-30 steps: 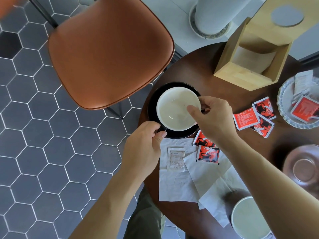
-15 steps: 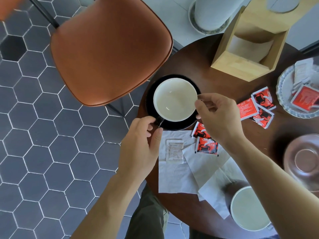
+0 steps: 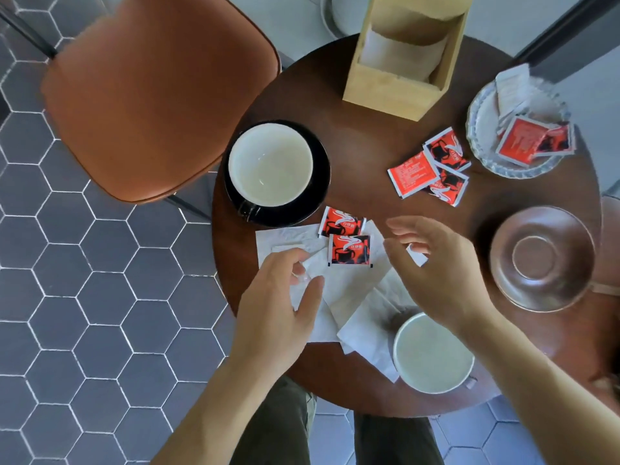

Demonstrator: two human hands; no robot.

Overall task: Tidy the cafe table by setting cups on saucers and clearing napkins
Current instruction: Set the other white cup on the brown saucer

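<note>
I see a round brown table [image 3: 362, 135] with an orange chair [image 3: 157, 95] beside it on the left. A wooden napkin box [image 3: 399, 82] stands at the far side of the table. A brown saucer [image 3: 540, 260] sits bare on the right. A black saucer [image 3: 318, 182] on the left has a white cup [image 3: 270, 164] sitting on it. A second white cup [image 3: 431, 354] stands on the table near me, with no saucer under it. White napkins [image 3: 352, 297] lie flat between the two cups, with two red packets [image 3: 349, 250] on top. My left hand [image 3: 278, 313] is over the napkins, its fingers bent down onto the paper, but I cannot tell if they pinch it. My right hand [image 3: 436, 273] is just above them, fingers loose and spread, holding nothing.
</note>
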